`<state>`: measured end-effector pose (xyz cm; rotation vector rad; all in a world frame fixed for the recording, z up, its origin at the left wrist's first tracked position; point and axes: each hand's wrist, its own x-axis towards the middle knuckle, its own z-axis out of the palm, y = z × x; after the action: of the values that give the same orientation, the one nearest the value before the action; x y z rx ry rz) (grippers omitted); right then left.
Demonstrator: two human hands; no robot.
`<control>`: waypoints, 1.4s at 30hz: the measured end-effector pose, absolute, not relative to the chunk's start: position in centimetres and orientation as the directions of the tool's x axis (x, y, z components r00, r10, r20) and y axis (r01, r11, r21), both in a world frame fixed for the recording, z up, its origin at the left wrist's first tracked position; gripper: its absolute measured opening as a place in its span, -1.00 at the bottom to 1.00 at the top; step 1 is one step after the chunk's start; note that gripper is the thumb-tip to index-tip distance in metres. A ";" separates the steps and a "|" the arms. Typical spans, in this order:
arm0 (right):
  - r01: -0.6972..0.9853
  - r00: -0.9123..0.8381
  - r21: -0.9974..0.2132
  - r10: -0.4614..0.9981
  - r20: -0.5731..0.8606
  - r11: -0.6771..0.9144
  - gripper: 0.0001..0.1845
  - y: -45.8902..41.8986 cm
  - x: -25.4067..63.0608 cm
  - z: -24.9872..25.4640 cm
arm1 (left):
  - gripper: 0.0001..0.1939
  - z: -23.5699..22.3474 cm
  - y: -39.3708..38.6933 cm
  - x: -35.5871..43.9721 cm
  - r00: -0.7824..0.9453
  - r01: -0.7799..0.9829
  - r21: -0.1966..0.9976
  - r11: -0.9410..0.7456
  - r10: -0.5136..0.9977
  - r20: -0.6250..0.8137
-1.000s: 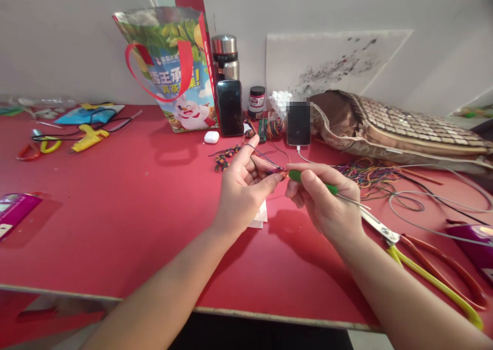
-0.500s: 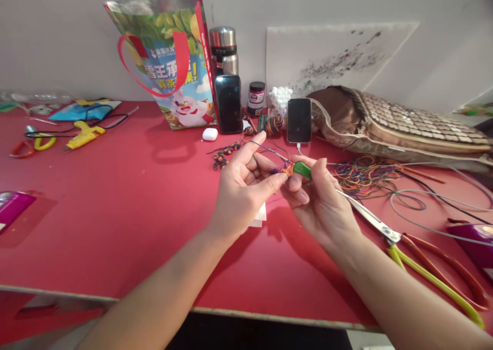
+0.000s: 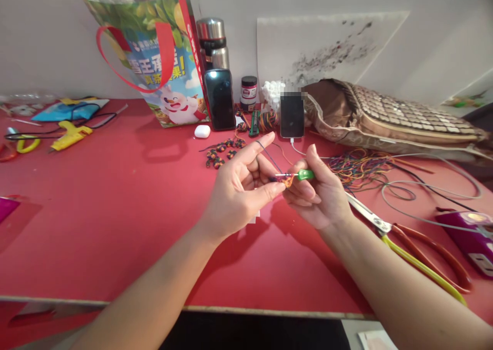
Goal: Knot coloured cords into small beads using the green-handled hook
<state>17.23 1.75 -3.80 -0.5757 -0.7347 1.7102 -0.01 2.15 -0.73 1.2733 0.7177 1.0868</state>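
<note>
Between its thumb and fingers, my left hand [image 3: 236, 193] pinches a small multicoloured crochet piece [image 3: 287, 181]. A dark strand of yarn [image 3: 270, 156] runs from the raised left index finger down to the hook. My right hand [image 3: 325, 193] grips a crochet hook by its green handle [image 3: 306, 175], the thumb standing up off it. The hook's thin metal shaft points left along the top of the piece, with dark loops around it. Beyond the left hand lies a knotted multicoloured cord [image 3: 219, 161] on the red table [image 3: 134, 226].
Large scissors [image 3: 381, 225] lie by my right forearm, near a yarn tangle [image 3: 356, 167] and a purple box [image 3: 464, 232]. At the back stand a shopping bag [image 3: 165, 62], a thermos [image 3: 213, 41], two phones and a brown bag [image 3: 385, 113]. A yellow glue gun [image 3: 71, 135] lies left.
The hook has turned so its metal shaft shows level above the piece. My right thumb has lifted off the green handle. The whole view has shifted slightly to the right.
</note>
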 end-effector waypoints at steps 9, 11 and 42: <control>-0.558 -0.268 -0.811 0.963 -0.024 -0.175 -0.50 2.2 18.8 -3.7 | -0.30 -0.3 2.0 0.0 0.436 -0.234 0.971 -0.049 0.888 0.149; -0.531 -0.251 -0.835 0.968 -0.006 -0.143 -0.48 2.2 19.1 -3.5 | -0.30 -0.2 1.9 -0.1 0.435 -0.226 0.973 -0.052 0.888 0.149; -0.221 0.059 -0.971 0.995 0.077 0.088 -0.38 1.4 20.2 -1.6 | -0.43 -0.1 1.9 0.1 0.359 -0.173 0.982 -0.082 0.923 0.140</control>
<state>20.19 1.36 -1.60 -1.0072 -1.0459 1.2108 0.12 1.91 -0.14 1.3304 0.7619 1.0736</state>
